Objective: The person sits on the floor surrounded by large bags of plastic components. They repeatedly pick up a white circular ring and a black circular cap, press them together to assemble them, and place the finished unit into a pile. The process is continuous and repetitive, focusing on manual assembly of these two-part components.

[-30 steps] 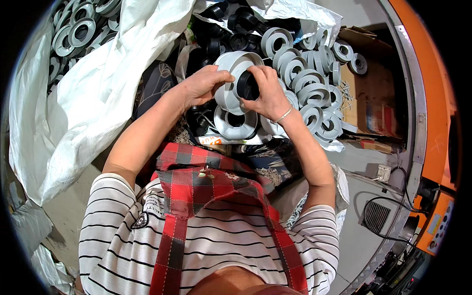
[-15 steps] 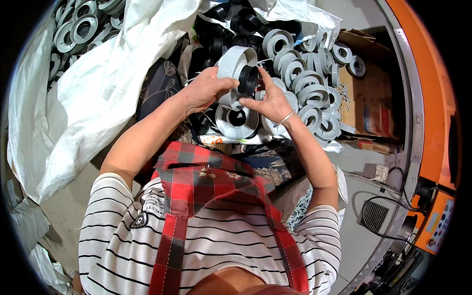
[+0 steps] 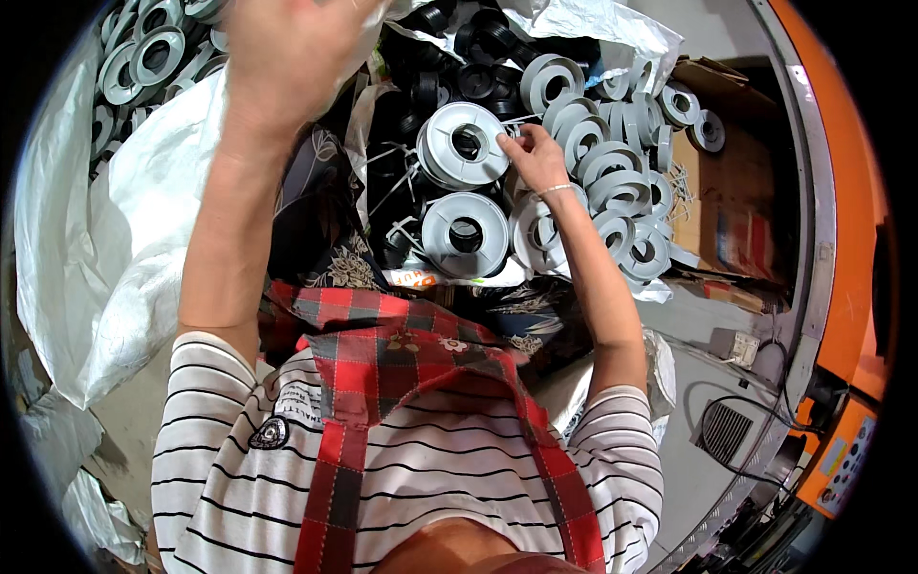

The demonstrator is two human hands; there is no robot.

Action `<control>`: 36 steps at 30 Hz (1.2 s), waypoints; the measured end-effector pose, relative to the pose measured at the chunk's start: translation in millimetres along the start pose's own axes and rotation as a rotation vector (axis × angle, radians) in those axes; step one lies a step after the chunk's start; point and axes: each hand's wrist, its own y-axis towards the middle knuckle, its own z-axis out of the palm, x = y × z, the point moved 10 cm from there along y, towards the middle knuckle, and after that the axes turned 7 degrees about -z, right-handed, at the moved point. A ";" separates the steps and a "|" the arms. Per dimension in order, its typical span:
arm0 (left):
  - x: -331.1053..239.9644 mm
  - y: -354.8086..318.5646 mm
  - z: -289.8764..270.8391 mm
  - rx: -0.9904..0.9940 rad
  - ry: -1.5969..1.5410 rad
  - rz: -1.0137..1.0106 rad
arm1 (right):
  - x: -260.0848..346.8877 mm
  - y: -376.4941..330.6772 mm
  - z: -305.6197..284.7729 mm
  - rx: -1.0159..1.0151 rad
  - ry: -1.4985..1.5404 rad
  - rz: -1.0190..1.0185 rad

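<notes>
My right hand [image 3: 537, 159] is closed at the right rim of a grey plastic flanged ring [image 3: 440, 143], its thumb and fingertips pinching the edge. This ring faces up over the black parts, with a dark opening in its middle. A second grey flanged ring [image 3: 438, 235] lies just below it. Up at the top left, my left hand [image 3: 298, 48] is smeared by motion and partly cut off by the picture's edge, so its fingers and anything in them cannot be made out. Thin white plastic strips [image 3: 390, 182] lie left of the rings.
Several grey rings [image 3: 612, 172] are heaped to the right, beside a cardboard box [image 3: 708, 206]. Black ribbed plastic parts [image 3: 483, 81] pile up behind. A white sack [image 3: 153, 220] and more grey rings [image 3: 156, 55] are at the left. An orange machine [image 3: 846, 191] borders the right.
My left hand has left the ring and swung up to the left. The ring has turned face up, with my right hand at its rim. The black ribbed part no longer shows between my hands.
</notes>
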 end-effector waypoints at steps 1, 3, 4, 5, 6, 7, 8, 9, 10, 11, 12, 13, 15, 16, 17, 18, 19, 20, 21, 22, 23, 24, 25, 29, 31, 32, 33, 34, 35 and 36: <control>-13.4 8.5 -22.8 -0.232 0.285 0.164 | -19.1 10.9 4.4 0.022 -0.074 0.108; -9.0 10.1 -11.2 -0.242 0.020 0.086 | -60.5 24.2 30.0 0.064 -0.185 0.127; -8.6 0.2 23.4 0.008 -0.120 0.033 | -64.7 30.3 43.0 0.095 -0.263 0.134; 1.9 -11.0 47.9 0.062 -0.298 -0.050 | -64.3 33.7 59.6 0.228 -0.311 0.218; 9.4 -34.1 91.6 0.291 -0.020 0.129 | -68.1 39.5 66.7 0.240 -0.351 0.209; 25.9 -67.4 129.1 0.521 0.026 0.175 | -56.8 44.1 67.1 0.283 -0.401 0.244; 50.8 -105.0 163.5 0.698 0.276 0.154 | -37.1 47.6 60.2 0.329 -0.457 0.274; 54.3 -121.3 186.1 0.854 0.366 0.144 | -24.3 51.9 47.0 0.336 -0.481 0.235; 50.9 -131.1 190.8 0.795 0.350 0.280 | -18.7 59.9 38.6 0.280 -0.495 0.148; 54.4 -137.3 194.2 0.732 0.415 0.384 | -12.5 67.4 39.8 0.335 -0.364 0.058; 53.4 -139.7 195.4 0.666 0.479 0.486 | -4.0 75.1 38.6 0.390 -0.234 -0.031; 68.1 -139.3 202.6 0.745 0.432 0.384 | 2.3 81.6 36.1 0.417 -0.093 -0.054; 86.6 -124.5 206.3 0.735 0.340 0.219 | 5.3 116.4 10.0 0.173 -0.074 -0.016; 99.1 -108.7 202.0 0.762 0.230 -0.022 | 7.3 137.0 -3.7 0.037 -0.132 -0.017; 112.4 -99.1 195.2 0.600 0.082 -0.141 | 11.2 159.7 -11.1 -0.100 -0.286 -0.195; 130.0 -92.8 182.9 0.432 -0.051 -0.259 | 21.8 171.9 -11.0 -0.235 -0.425 -0.380; 140.2 -81.3 176.1 0.472 -0.108 -0.515 | 25.1 184.0 -5.4 -0.147 -0.386 -0.222; 152.6 -82.4 174.6 0.452 -0.284 -0.766 | 16.9 197.9 1.6 -0.185 -0.346 -0.228; 162.0 -83.1 178.0 0.442 -0.391 -0.816 | 13.3 206.8 8.4 -0.133 -0.394 -0.155; 169.0 -83.4 181.0 0.433 -0.501 -0.863 | 8.0 212.2 13.5 -0.081 -0.444 -0.079; 177.0 -89.5 178.3 0.315 -0.547 -0.958 | 7.1 213.6 16.2 -0.026 -0.579 -0.068; 182.0 -90.9 176.4 0.285 -0.574 -0.988 | 20.5 208.7 12.8 -0.039 -0.643 -0.159; 186.0 -92.2 178.2 0.256 -0.610 -1.014 | 33.2 199.0 1.0 -0.102 -0.652 -0.237; 178.4 -101.2 192.9 0.232 -0.975 -1.158 | 61.4 138.8 -47.3 -0.266 -0.226 -0.365; 160.8 -104.2 197.7 0.290 -1.101 -1.198 | 66.4 109.0 -42.3 -0.172 -0.054 -0.324; 150.7 -105.5 201.3 0.350 -1.162 -1.191 | 66.9 94.7 -36.8 -0.121 0.029 -0.282; 142.0 -107.2 202.2 0.407 -1.220 -1.182 | 62.6 84.8 -28.8 -0.049 0.078 -0.186; 131.9 -109.1 203.5 0.464 -1.277 -1.172 | 59.1 74.0 -21.7 0.024 0.128 -0.093; 126.9 -111.0 201.3 0.411 -1.315 -1.183 | 72.4 63.2 -24.2 0.058 0.134 -0.142; 122.0 -113.3 199.4 0.460 -1.278 -1.149 | 79.4 48.2 -18.5 0.217 0.321 -0.018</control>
